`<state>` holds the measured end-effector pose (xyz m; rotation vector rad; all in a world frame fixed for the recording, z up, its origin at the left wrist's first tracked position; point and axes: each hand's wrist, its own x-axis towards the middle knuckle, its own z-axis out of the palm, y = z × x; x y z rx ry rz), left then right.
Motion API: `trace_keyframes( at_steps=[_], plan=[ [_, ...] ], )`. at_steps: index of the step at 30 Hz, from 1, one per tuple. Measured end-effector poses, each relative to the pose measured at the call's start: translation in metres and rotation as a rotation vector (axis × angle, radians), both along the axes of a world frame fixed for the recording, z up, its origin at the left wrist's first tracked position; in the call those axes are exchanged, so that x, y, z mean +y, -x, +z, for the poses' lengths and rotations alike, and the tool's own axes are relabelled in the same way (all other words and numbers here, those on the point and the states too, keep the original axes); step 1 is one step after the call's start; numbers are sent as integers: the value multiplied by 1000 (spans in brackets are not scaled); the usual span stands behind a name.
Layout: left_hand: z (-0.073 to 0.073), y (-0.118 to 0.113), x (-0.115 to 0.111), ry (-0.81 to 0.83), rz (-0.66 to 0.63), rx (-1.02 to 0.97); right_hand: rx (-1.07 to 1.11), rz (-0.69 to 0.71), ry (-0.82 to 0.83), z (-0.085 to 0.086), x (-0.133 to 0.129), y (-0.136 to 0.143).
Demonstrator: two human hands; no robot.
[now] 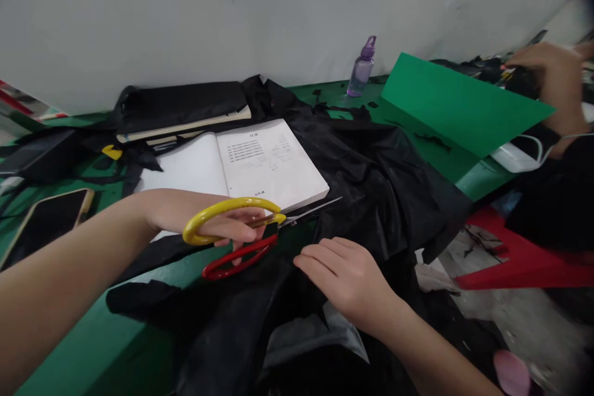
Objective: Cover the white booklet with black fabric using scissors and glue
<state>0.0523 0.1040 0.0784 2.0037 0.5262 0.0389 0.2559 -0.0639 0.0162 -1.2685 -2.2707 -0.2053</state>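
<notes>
My left hand (232, 223) is closed on a pair of scissors (241, 204) with one yellow and one red handle loop. Their thin blades point right and slightly up, over black fabric (371, 167). My right hand (343, 275) grips the fabric just below the blades, fingers curled and the tips partly hidden. An open book (273, 167) with printed text lies beyond the scissors, its lower edge close to the blades. More of the cloth drapes over the table's front edge towards me.
On the green table (60, 352) lie a phone (49, 223) at left and a covered stack of books (185, 108) behind. A purple bottle (361, 68) stands near the wall. A green board (459, 102) rises at right, before another person's arm (557, 77). A red stool (510, 253) is below.
</notes>
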Motion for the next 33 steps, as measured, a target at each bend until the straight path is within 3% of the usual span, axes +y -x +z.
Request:
trace_keyframes(
  at_steps=[4, 10, 17, 27, 33],
  plan=[
    [-2, -10, 7, 181, -24, 62, 32, 19, -10, 2, 1, -2],
    [-10, -17, 19, 455, -169, 293, 73, 45, -1, 6, 3, -6],
    [-12, -25, 24, 735, -169, 284, 68, 69, 0, 11, 7, -6],
    [-19, -28, 23, 702, -172, 268, 66, 74, -14, 11, 10, -10],
    [-20, -28, 21, 550, -114, 284, 77, 99, 20, 12, 10, -10]
  ],
)
